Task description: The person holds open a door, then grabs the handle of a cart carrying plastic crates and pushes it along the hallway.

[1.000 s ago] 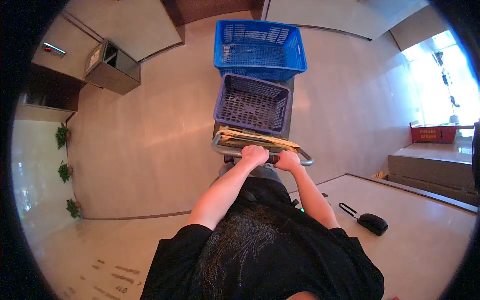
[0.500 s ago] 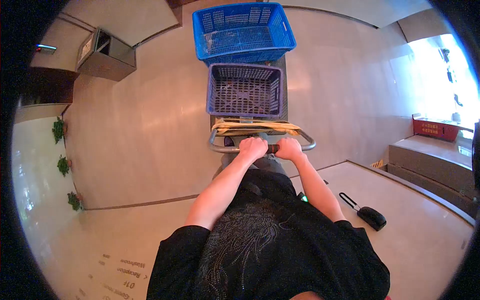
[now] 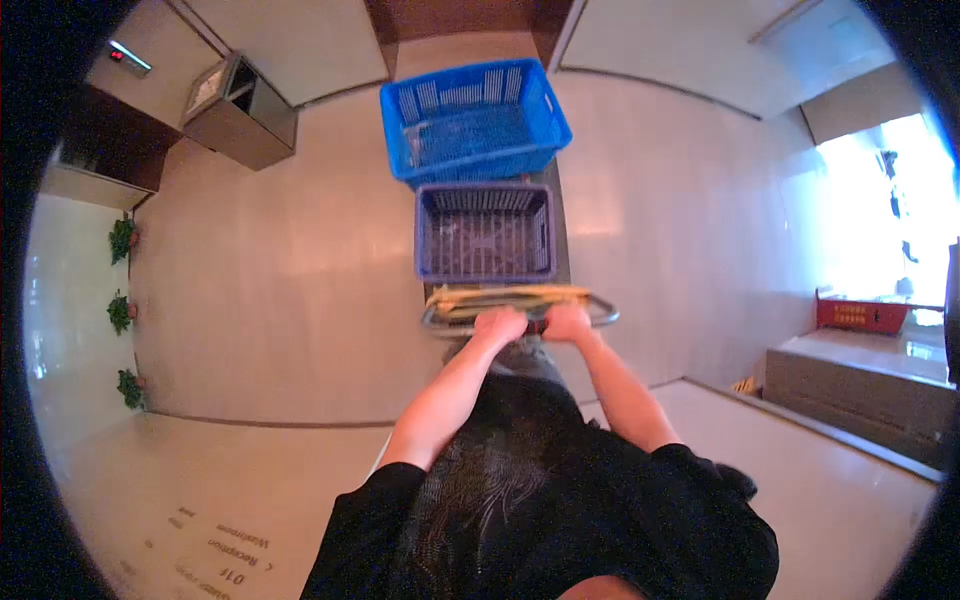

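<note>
Both my hands are wrapped round the grey tubular handle [image 3: 606, 312] of a platform cart. My left hand [image 3: 501, 325] grips it left of the middle, and my right hand [image 3: 567, 322] grips it just beside, a short dark stretch of bar between them. A yellow strap or cloth [image 3: 505, 296] lies along the handle's far side. On the cart's flat deck [image 3: 562, 230] stands a purple-blue plastic crate [image 3: 485, 278], with a larger bright blue crate [image 3: 395, 150] beyond it. Slatted walls and mesh bottoms show in both crates.
A metal bin [image 3: 240, 115] stands at the wall ahead on the left. Several green plants [image 3: 121, 312] line the left wall. At right, a red crate [image 3: 860, 314] rests near a grey stepped ledge [image 3: 860, 385]. A brown doorway [image 3: 460, 18] lies ahead.
The cart handle, crates and both hands sit lower in view, and more of the doorway and walls ahead shows. The far blue crate looks more tilted. My hands keep their grip.
</note>
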A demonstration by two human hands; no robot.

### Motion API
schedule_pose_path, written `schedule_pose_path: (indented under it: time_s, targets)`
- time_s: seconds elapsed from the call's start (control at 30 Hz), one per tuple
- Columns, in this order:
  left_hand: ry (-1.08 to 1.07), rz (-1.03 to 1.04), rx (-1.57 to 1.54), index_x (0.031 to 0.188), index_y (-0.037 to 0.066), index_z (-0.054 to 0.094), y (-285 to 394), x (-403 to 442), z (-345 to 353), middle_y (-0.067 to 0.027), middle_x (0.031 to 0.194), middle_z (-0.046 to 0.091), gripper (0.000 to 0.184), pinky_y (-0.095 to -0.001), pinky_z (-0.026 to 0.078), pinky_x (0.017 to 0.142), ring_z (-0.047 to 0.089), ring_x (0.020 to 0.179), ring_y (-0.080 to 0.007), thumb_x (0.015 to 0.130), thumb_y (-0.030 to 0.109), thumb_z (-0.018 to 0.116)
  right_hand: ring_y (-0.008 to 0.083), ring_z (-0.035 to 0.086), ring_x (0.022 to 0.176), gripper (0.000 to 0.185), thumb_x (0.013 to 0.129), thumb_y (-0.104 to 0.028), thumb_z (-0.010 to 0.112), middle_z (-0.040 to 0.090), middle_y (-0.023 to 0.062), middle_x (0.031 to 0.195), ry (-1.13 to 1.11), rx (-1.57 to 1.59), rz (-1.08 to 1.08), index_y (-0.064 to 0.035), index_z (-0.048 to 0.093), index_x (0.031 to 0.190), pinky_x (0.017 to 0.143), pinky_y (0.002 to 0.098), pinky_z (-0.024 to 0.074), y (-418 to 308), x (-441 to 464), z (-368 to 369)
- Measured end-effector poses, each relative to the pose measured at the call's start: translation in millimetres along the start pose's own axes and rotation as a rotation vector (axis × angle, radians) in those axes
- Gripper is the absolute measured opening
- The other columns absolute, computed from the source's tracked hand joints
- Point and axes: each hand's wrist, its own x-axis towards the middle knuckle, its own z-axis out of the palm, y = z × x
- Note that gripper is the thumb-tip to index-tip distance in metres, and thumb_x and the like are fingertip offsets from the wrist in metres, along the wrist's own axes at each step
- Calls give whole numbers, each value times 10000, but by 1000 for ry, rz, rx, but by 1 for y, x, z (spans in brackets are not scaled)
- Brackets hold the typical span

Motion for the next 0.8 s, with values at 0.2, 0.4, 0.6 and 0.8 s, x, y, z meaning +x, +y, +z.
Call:
schedule_pose_path:
  time_s: [0.2,0.4,0.6,0.8]
  targets:
    - [-72,72,7,1057,67,655,2,-19,-9,-175,1169,595,448,-454,444,909,569,1090,-335,870,347,358,316,663,742,366,678,-435,602,684,137,810,-196,-13,-12,-100,706,783,689,430,529,-9,-13,-20]
    - [-52,58,12,1105,-7,612,23,-14,17,-261,1162,566,598,-476,387,962,527,1125,-389,911,414,234,316,655,752,264,579,-310,655,673,124,758,-85,15,-60,-122,696,760,673,421,521,14,-21,10]
    - [-86,141,22,922,-22,667,20,16,33,-227,951,653,603,-462,432,893,598,1001,-378,897,389,226,304,650,762,246,581,-258,680,659,118,745,-35,66,43,-120,674,784,670,425,510,19,-40,-8]
    - [-177,219,-13,806,-15,689,14,20,26,-192,793,674,622,-401,463,836,647,862,-348,892,408,241,286,649,777,452,676,-257,654,664,137,829,299,499,6,-97,608,1096,700,420,505,40,-64,-51]
